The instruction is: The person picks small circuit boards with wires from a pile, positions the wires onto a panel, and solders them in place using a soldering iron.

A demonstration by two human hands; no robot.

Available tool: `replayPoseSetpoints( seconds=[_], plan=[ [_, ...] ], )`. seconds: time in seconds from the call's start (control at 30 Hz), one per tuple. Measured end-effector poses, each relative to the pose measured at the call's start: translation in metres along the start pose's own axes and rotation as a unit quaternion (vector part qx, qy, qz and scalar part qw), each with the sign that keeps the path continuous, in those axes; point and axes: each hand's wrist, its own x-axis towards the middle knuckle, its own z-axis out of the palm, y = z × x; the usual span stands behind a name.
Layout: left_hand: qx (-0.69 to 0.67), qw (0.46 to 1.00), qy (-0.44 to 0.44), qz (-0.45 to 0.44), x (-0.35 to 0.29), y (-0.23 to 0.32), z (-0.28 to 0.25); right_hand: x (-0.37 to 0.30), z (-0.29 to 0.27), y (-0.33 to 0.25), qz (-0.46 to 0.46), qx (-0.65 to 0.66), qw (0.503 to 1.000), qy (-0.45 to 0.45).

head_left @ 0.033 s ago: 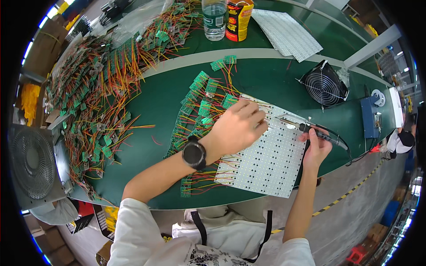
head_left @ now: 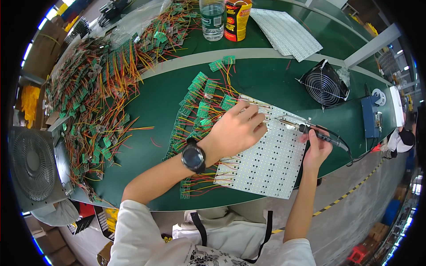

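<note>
My right hand [head_left: 317, 150] grips a soldering iron [head_left: 302, 128] by its black handle, the metal tip pointing left over a white LED panel [head_left: 270, 170]. My left hand [head_left: 238, 128], below a wrist with a black watch [head_left: 193, 158], is closed over the panel's upper left part. Its fingers are curled downward, and what they pinch is hidden. Small green circuit boards [head_left: 204, 108] lie along the panel's left side, and red and yellow wires [head_left: 224, 175] run from some of them to its left edge.
A large heap of wired boards [head_left: 102, 80] covers the table's left. A bottle [head_left: 212, 21], a yellow-black container [head_left: 236, 21] and more white panels [head_left: 286, 33] stand or lie at the back. To the right are a black fan [head_left: 322, 86] and a blue box [head_left: 369, 116].
</note>
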Motion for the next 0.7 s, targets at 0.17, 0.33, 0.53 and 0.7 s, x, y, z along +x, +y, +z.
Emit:
replayPoseSetpoints(
  seconds=[0.17,0.33,0.53,0.7],
  plan=[
    [0.014,0.997,-0.066,0.025,-0.003,0.001,0.001,-0.003,0.002,-0.001,0.015,0.002,1.0,0.002],
    [-0.056,0.997,-0.062,0.002,-0.002,-0.004,0.006,-0.001,-0.005,0.0,0.049,-0.001,0.999,0.014],
    [-0.097,0.993,-0.043,-0.052,-0.002,-0.01,0.012,0.005,-0.004,-0.006,0.082,0.013,0.996,0.024],
    [-0.092,0.992,-0.045,-0.075,0.0,-0.009,0.015,0.007,-0.006,-0.006,0.098,0.015,0.995,-0.023]
  ],
)
